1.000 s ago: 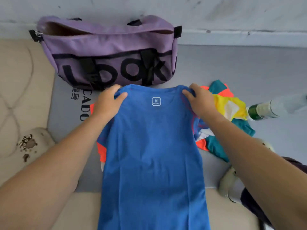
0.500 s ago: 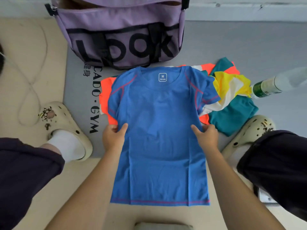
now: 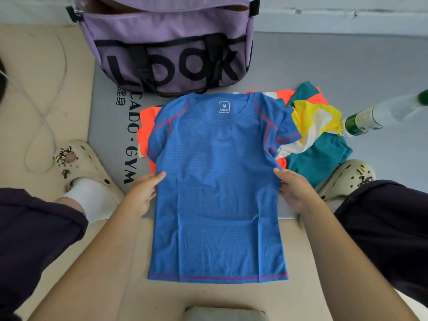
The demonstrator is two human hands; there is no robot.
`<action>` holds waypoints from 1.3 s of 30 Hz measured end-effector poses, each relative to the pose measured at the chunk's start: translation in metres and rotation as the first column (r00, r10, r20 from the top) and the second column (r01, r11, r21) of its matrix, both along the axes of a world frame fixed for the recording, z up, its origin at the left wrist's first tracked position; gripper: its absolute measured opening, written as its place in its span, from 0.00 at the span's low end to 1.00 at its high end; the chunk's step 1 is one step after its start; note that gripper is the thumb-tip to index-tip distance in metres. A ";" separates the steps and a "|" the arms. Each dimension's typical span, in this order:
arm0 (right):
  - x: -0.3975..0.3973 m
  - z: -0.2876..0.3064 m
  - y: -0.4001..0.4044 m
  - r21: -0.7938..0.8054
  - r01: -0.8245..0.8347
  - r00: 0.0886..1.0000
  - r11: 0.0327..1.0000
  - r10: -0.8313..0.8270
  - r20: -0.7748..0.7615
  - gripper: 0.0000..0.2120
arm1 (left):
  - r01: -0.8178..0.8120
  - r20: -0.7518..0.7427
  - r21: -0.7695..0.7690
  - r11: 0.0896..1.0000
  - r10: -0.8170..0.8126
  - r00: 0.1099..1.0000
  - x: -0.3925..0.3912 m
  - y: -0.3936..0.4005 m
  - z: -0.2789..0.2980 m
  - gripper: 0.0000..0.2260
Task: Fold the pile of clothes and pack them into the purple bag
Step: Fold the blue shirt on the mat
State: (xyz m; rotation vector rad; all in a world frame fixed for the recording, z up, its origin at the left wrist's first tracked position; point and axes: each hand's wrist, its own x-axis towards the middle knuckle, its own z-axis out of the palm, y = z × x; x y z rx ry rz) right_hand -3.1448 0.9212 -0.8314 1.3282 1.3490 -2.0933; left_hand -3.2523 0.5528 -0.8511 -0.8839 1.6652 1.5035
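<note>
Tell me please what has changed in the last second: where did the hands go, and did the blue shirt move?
Both hands slid from the shoulders of the blue T-shirt down to its side edges at the waist: the left hand and the right hand now touch the sides. The shirt stays flat, collar toward the purple bag. The pile of clothes and the bottle are unmoved.

The scene is viewed from one wide-angle head-worn camera, aimed forward and steeply down at close range. A flat blue short-sleeved T-shirt [image 3: 217, 186] is centred; a purple fabric duffel bag [image 3: 166, 47] is cropped at the top edge.
</note>
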 end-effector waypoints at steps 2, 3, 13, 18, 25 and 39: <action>-0.006 0.011 0.006 0.051 0.020 0.998 0.998 -0.017 -0.062 0.05 | -0.045 -0.083 0.009 0.999 0.046 0.995 -0.006 -0.003 0.010 0.01; -0.010 0.018 0.009 0.075 0.032 0.995 0.997 -0.024 -0.099 0.06 | -0.067 -0.130 0.024 0.997 0.070 0.989 -0.012 -0.003 0.017 0.02; -0.053 0.096 0.033 0.346 0.125 0.933 0.930 0.008 -0.360 0.10 | 0.029 -0.447 0.061 0.998 0.002 0.895 -0.065 -0.001 0.098 0.11; -0.058 0.121 0.046 0.511 -0.136 0.904 0.849 0.317 -0.286 0.10 | 0.219 -0.525 -0.085 0.972 -0.230 0.820 -0.075 0.000 0.132 0.13; -0.073 0.151 0.055 0.890 -0.142 0.889 0.433 0.451 -0.078 0.11 | 0.096 -0.545 -0.642 0.761 -0.541 0.640 -0.086 0.004 0.160 0.01; -0.068 0.183 0.043 0.513 0.085 0.934 0.854 0.111 -0.339 0.08 | -0.076 -0.669 -0.098 0.992 -0.009 0.743 -0.093 0.002 0.189 0.04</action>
